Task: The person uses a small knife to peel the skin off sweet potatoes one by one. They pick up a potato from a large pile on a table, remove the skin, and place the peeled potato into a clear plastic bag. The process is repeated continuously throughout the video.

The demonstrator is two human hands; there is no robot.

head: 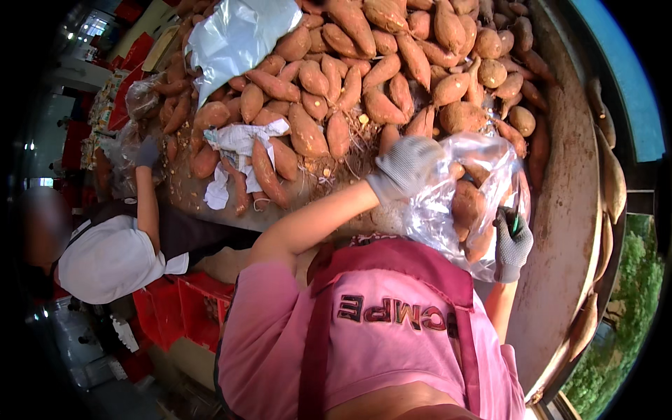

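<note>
A clear plastic bag with several sweet potatoes inside lies in front of me, its mouth turned away from my body. At its left rim is my left hand, in a grey dotted knit glove; its fingertips are hidden, so its grip is unclear. On the bag's right side, my right hand wears a similar glove with a dark palm. Its fingers curl around a small green object, mostly covered by the glove. Beyond both hands spreads a large heap of loose sweet potatoes.
A whitish plastic sheet and crumpled paper lie on the heap. Along the right runs a worn ledge, with sweet potatoes beyond it. At left, another person's gloved hand touches clear plastic; red crates stand behind.
</note>
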